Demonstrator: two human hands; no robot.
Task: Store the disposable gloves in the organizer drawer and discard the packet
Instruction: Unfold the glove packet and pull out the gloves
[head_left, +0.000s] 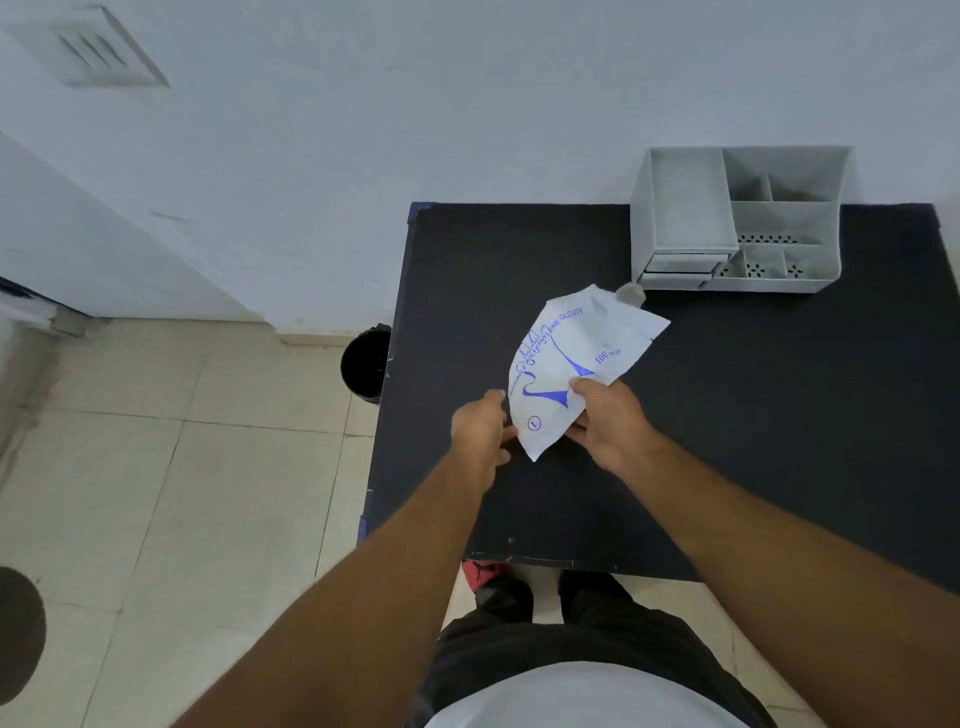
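Observation:
A white glove packet (576, 353) with blue print is held above the black table (779, 415). My right hand (610, 421) grips its lower right side, thumb on top. My left hand (480, 431) touches the packet's lower left edge with its fingertips. A crumpled bit of clear glove (630, 294) sticks out of the packet's far top end. The grey organizer (737, 218) stands at the table's back, with its small drawer (680, 266) at the lower left front, slightly pulled out.
A black waste bin (366, 366) stands on the tiled floor just left of the table. A white wall runs behind the table. My legs and a red shoe (480, 571) are at the table's near edge.

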